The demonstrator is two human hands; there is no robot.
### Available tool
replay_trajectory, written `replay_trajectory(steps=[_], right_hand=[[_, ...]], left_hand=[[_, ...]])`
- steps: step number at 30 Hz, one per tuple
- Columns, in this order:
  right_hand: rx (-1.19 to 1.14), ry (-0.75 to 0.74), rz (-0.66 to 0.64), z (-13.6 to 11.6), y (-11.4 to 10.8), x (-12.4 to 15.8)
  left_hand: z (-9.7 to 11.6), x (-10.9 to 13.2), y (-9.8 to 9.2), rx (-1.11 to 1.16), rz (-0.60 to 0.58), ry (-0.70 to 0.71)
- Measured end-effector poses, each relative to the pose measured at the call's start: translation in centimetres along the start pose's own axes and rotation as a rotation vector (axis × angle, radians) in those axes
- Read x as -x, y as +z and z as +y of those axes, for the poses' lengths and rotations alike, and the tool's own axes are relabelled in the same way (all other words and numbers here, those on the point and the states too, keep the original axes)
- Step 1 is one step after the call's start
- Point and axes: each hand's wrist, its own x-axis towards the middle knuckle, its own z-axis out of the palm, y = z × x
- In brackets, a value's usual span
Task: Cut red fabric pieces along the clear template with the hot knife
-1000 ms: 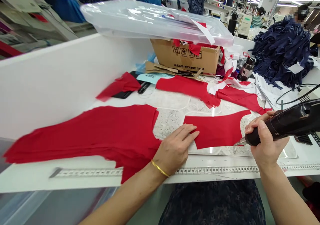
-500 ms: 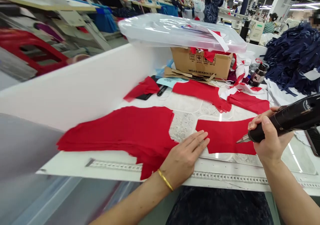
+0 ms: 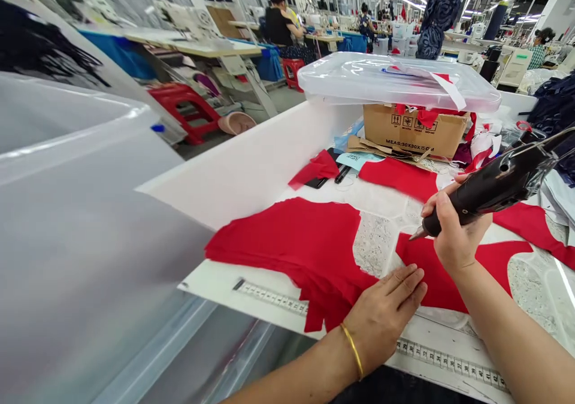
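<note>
1. Head view, lower middle of the frame: the left hand [image 3: 381,317] lies flat and open, holding nothing, with a gold bangle [image 3: 353,351] on its wrist. Its fingers [image 3: 404,284] rest at the lower edge of a red cut piece [image 3: 449,281].
2. Right of centre: the right hand [image 3: 453,236] is closed around the grip of a black handheld tool [image 3: 489,188], which has a narrow metal tip [image 3: 417,234]. The tip hangs just above the red cut piece, pointing down and left (whether it touches the cloth is too hard to tell from this angle).
3. Centre left: a layered red fabric stack [image 3: 287,242] lies on the bench [image 3: 215,278], just beside the left hand. More red pieces [image 3: 398,177] lie toward the upper right, and another [image 3: 530,230] runs to the right edge.
4. Along the lower edge of the bench runs a measuring tape [image 3: 449,361].
5. Upper right of centre: a clear plastic box [image 3: 395,80] sits on top of a cardboard carton [image 3: 415,131], with red scraps spilling from the gap between them.
6. Far upper left: a co-worker [image 3: 278,29] sits at a sewing station, near a red stool [image 3: 179,107].
</note>
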Motion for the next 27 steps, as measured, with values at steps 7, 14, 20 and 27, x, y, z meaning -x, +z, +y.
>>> replay_trajectory(steps=[7,14,20,27], right_hand=[[0.012,0.022,0.028,1.1,1.3,-0.4],[0.005,0.038,0.026,1.5,1.6,-0.2],[0.015,0.049,0.010,1.6,1.5,-0.1],[-0.095,0.035,-0.098,-0.3,0.8,1.3]], left_hand=[[0.2,0.0,0.2,-0.002,0.014,-0.032],[0.3,0.0,0.3,0.008,-0.007,-0.038],[0.4,0.0,0.4,0.005,0.028,-0.045],[0.4,0.0,0.7,0.007,0.025,-0.046]])
